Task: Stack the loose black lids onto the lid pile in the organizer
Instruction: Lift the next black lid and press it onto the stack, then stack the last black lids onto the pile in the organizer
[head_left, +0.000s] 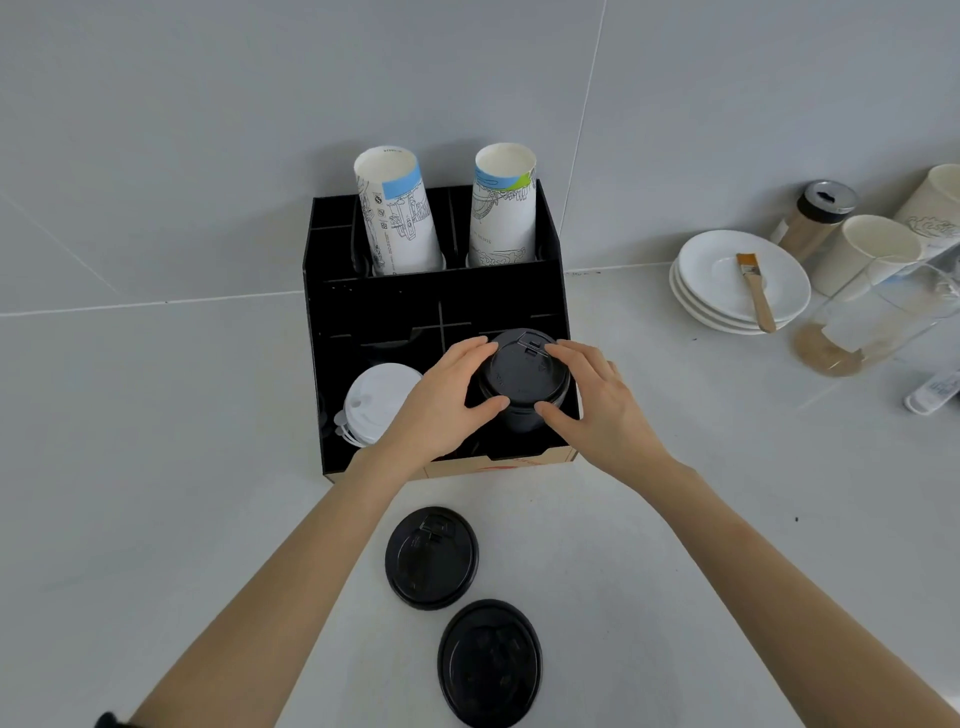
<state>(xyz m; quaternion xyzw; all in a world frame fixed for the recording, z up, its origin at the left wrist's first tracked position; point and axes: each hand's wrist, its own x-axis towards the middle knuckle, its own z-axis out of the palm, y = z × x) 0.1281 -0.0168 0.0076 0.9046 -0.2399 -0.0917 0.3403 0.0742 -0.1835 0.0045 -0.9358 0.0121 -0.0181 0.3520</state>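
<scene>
A black organizer (332, 364) stands on the counter against the wall. In its front right compartment rises a pile of black lids (522, 382). My left hand (441, 400) and my right hand (597, 410) clasp the top of that pile from either side, fingers and thumbs on the rim of the top lid. Two loose black lids lie flat on the counter in front of the organizer: one nearer it (431, 557), the other closer to me (489, 662).
A stack of white lids (375, 402) fills the front left compartment. Two stacks of paper cups (397, 213) (503, 208) stand in the back row. At the right are stacked white saucers (727, 270) with a brush (756, 291), a shaker (815, 218), paper cups and a glass pitcher (872, 317).
</scene>
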